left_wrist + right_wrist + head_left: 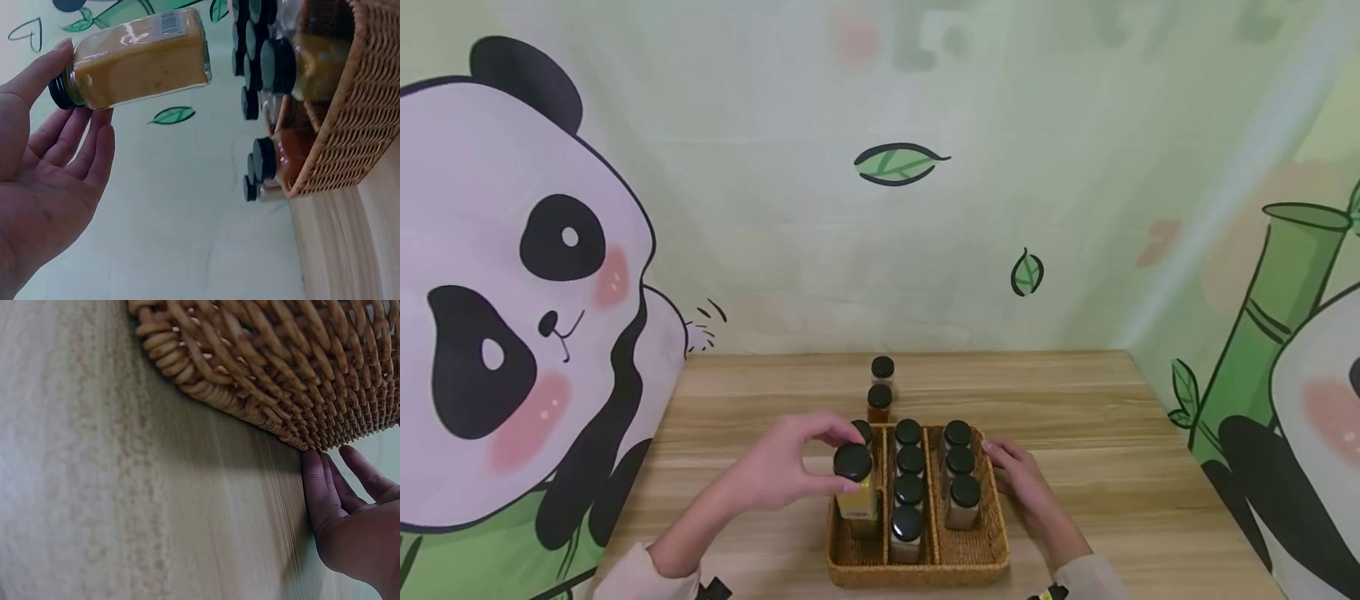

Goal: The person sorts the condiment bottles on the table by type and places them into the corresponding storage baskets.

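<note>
My left hand [782, 467] pinches a spice jar [856, 502] by its black lid, thumb on one side and fingers on the other. In the left wrist view the jar [137, 62] is square glass, filled with yellow-brown powder, with a barcode label near its base. It is held over the left compartment of a wicker basket [917, 575]. My right hand [1030, 487] touches the basket's right side; the right wrist view shows its fairly straight fingertips [315, 481] low against the woven wall. Black-lidded jars [907, 490] stand in the basket's compartments.
Behind the basket, two more black-lidded jars [880, 400] stand on the wooden table [745, 383], one behind the other. A printed cloth backdrop [775, 250] with pandas and leaves rises at the table's back and sides.
</note>
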Motion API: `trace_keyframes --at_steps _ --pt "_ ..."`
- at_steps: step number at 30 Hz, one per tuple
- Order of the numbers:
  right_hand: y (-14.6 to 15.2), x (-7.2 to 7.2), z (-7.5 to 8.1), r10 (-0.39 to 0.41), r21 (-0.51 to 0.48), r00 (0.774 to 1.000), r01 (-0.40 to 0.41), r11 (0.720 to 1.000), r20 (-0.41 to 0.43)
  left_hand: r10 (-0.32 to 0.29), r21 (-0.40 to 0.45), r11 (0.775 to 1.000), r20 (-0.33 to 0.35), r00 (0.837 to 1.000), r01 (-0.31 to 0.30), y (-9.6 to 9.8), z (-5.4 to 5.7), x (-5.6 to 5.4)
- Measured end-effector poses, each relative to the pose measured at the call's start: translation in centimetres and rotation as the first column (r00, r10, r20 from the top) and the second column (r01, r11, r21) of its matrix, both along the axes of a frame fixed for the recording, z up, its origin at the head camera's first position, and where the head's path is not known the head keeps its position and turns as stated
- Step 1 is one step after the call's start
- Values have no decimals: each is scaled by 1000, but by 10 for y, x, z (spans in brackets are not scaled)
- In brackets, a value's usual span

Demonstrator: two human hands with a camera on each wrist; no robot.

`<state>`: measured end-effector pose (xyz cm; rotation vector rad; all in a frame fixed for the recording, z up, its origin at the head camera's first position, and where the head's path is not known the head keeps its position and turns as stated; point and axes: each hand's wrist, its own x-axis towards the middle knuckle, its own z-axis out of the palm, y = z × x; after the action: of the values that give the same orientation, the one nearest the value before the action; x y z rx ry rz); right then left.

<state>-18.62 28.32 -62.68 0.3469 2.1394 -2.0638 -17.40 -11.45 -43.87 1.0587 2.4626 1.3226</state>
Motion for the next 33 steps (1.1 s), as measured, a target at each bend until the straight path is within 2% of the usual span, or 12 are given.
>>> trace_keyframes --at_steps 7,19,24,29,33 --pt "-1 0 2 -3 -10 1000 3 1000 11 -95 -22 995 63 993 96 7 -13 9" --pt "-1 -2 1 -14 -10 1000 14 1000 17 -199 -122 971 50 979 204 13 -31 25" --pt "-1 -1 1 -6 2 1000 6 1000 23 -187 -176 966 45 981 192 11 -37 28" --pt "-1 -1 2 -7 16 1000 6 1000 28 -143 -235 962 9 990 141 6 -37 28" --pt "-2 -1 3 -17 13 999 16 1000 33 -131 -243 961 8 991 129 5 -41 28"
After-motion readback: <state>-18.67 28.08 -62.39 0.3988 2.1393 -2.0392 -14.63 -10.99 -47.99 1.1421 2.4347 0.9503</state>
